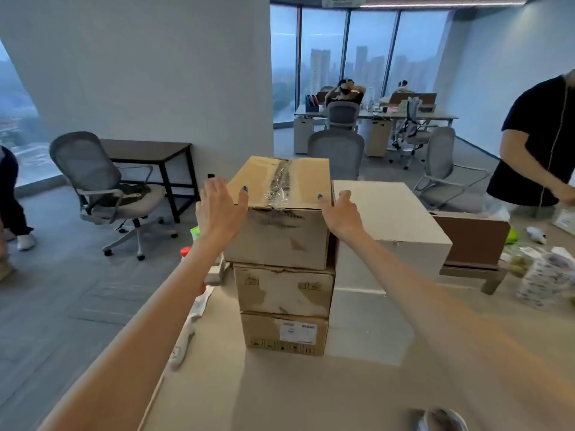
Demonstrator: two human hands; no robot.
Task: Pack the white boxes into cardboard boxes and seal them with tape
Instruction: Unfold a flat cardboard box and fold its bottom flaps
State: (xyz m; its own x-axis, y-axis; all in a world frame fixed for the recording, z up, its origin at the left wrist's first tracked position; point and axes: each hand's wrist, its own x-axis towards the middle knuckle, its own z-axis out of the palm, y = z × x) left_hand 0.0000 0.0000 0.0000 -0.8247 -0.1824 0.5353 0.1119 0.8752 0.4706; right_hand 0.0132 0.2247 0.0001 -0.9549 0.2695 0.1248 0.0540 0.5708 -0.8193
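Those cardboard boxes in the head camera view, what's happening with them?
A person has both hands on the top cardboard box of a three-high stack on the table. The left hand lies flat against the box's left side, and the right hand grips its right edge. Clear tape already seals its lid. White boxes stand stacked to its right.

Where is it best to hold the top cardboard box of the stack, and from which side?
Hold the top cardboard box by its left and right walls, one hand from each side: it is wide, taped shut, and no handle shows.
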